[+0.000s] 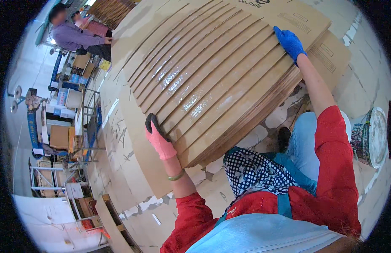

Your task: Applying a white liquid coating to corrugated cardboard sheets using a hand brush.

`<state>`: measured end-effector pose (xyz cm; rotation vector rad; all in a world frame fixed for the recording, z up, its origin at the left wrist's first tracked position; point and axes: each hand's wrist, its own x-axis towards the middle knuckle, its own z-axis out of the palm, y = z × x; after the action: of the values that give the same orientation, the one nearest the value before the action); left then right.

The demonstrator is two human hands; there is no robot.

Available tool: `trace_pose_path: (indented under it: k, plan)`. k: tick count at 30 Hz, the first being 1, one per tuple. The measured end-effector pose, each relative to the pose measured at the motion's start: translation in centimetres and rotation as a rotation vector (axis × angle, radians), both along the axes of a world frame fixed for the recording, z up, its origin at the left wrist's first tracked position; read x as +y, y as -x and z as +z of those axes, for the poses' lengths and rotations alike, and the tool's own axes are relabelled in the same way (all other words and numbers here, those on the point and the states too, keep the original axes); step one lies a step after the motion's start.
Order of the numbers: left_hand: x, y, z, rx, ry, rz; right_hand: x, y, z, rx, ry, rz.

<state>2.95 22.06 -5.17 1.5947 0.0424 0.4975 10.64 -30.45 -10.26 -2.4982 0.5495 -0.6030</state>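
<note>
Fanned, overlapping cardboard sheets (pixel 216 63) lie in a thick stack before me, their strips stepped one over another. Shiny, wet-looking patches run across the middle strips. My left hand (pixel 161 141), in a pink glove with dark fingers, grips the near left edge of the sheets with thumb and fingers closed. At the far right edge my right hand (pixel 290 43), in a blue glove, holds the sheets' ends; its fingertips reach over the side and are partly hidden. Beneath the fan lies a larger printed cardboard sheet (pixel 313 19).
A stained bucket (pixel 376 137) stands on the right. More flat cardboard (pixel 330 55) sticks out below the stack at the right. Two people (pixel 73 36) are at the far left beside stacked brown cardboard (pixel 111 12). Metal racks (pixel 89 114) with boxes line the left side.
</note>
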Motion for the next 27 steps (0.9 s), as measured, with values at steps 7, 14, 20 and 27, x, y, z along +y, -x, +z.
trace_pose_path:
  k: [7,14,20,27]
  plan:
    - [0.0,0.3,0.2,-0.002,-0.037,0.008,0.0,-0.3,-0.4,0.008,0.007,0.024]
    - [0.0,0.2,0.2,0.014,0.028,0.012,-0.6,-0.6,-1.2,0.072,0.073,0.022]
    - [0.0,0.0,0.0,0.027,0.076,0.007,-1.1,-0.7,-1.5,0.061,0.173,0.062]
    - [0.0,0.1,0.1,0.006,0.003,0.018,-0.2,0.0,-0.9,0.059,0.169,0.084]
